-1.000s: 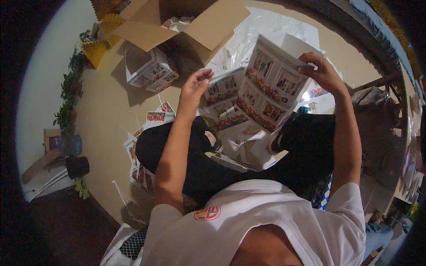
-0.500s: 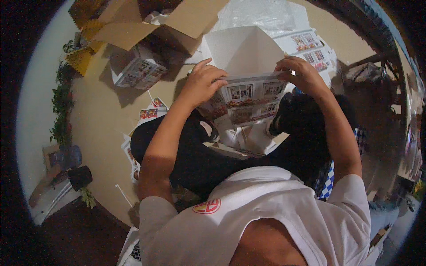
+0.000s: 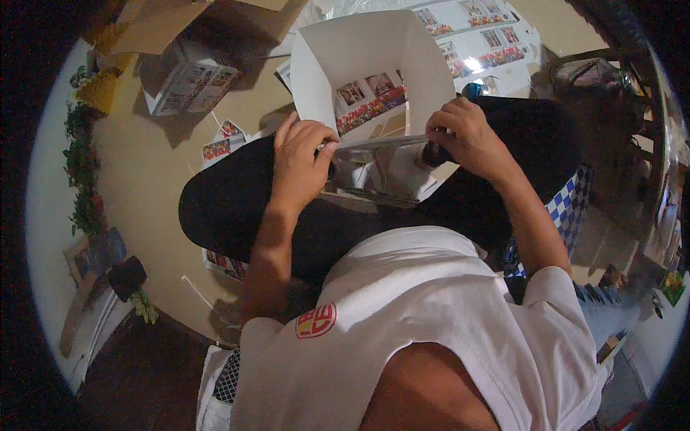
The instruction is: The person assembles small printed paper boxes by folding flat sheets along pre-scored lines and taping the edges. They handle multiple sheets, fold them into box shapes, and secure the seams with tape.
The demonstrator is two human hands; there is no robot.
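Note:
In front of me a white cardboard box (image 3: 366, 47) stands open, its plain inner walls facing up. Through its open bottom, flat printed sheets show below. My left hand (image 3: 302, 161) pinches the near left corner of the box between thumb and fingers. At the near right corner, my right hand (image 3: 467, 136) grips the edge with curled fingers. Between my legs, under the near edge, lies a pale folded piece (image 3: 381, 176), partly hidden.
A printed carton (image 3: 190, 79) sits at the left beneath the flaps of a large brown cardboard box (image 3: 162, 25). Flat printed sheets (image 3: 496, 43) cover the floor at the far right. More printed scraps (image 3: 223, 144) lie beside my left leg. Green plants (image 3: 83, 158) line the left wall.
The box has tipped, so its printed front is out of sight and its open bottom shows through. Both hands have come closer to my body with it, still holding its near corners.

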